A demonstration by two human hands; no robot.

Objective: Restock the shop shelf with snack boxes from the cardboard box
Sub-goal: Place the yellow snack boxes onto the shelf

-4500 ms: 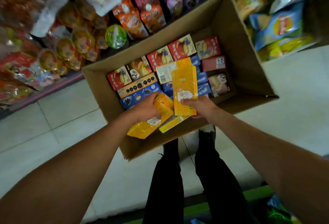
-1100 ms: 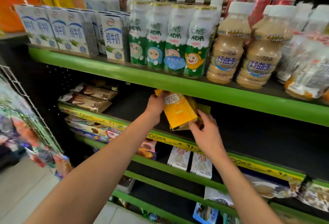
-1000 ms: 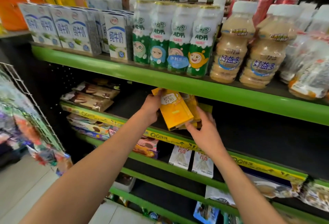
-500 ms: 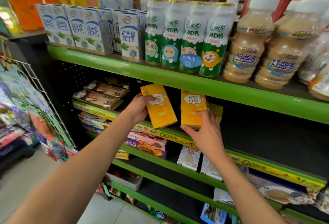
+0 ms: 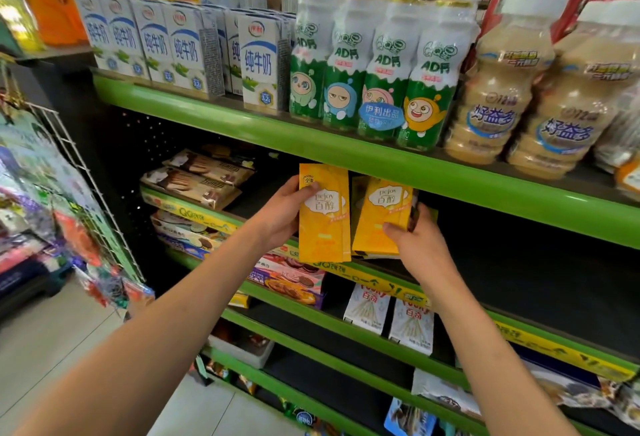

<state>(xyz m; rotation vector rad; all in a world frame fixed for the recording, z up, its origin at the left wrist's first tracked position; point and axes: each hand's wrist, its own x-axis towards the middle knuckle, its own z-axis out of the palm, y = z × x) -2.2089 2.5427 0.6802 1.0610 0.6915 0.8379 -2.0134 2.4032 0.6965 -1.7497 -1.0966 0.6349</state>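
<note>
Two yellow snack boxes stand upright side by side at the front of the second shelf, a dark board with a green edge. My left hand grips the left yellow box by its left edge, thumb on its front. My right hand holds the right yellow box at its lower right corner; that box leans slightly right. The cardboard box is out of view.
Above, a green shelf carries milk cartons, green drink bottles and beige bottles. Brown biscuit packs lie left on the second shelf. White stick-snack boxes stand one shelf lower. A wire rack of hanging packets juts out at left.
Earlier I took yellow boxes out of the cardboard box. Over the last second both hands pulled the bunched boxes apart and stood them upright next to each other on the shelf.
</note>
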